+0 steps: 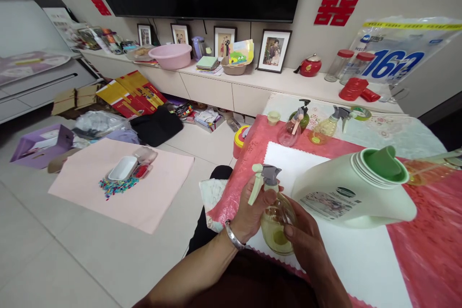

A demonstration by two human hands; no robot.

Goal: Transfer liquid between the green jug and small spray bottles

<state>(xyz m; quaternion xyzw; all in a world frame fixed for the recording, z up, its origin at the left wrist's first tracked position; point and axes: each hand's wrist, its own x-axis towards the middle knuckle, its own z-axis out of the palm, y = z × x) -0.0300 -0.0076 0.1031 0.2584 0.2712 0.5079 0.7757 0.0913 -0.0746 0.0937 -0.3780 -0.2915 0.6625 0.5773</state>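
Observation:
A clear yellowish spray bottle (271, 236) with a grey and pale-green trigger head (270, 174) is tilted between my two hands, above the table's near edge. My left hand (249, 216) is closed round its neck, just below the trigger. Lower down, my right hand (306, 231) wraps the bottle's body from the right, thumb on the front. Some liquid shows in the bottom. Right of my hands stands a large pale-green detergent jug (325, 197), its mouth uncapped and a green spout (384, 163) inside it.
Behind lie a pink spray bottle (288, 135), a green pump bottle (304, 118), a yellow spray bottle (325, 130) and a small cup (273, 117). An amber bottle (429, 171) is at right. A pink sheet (159, 202) with colourful bits (115, 187) covers floor at left.

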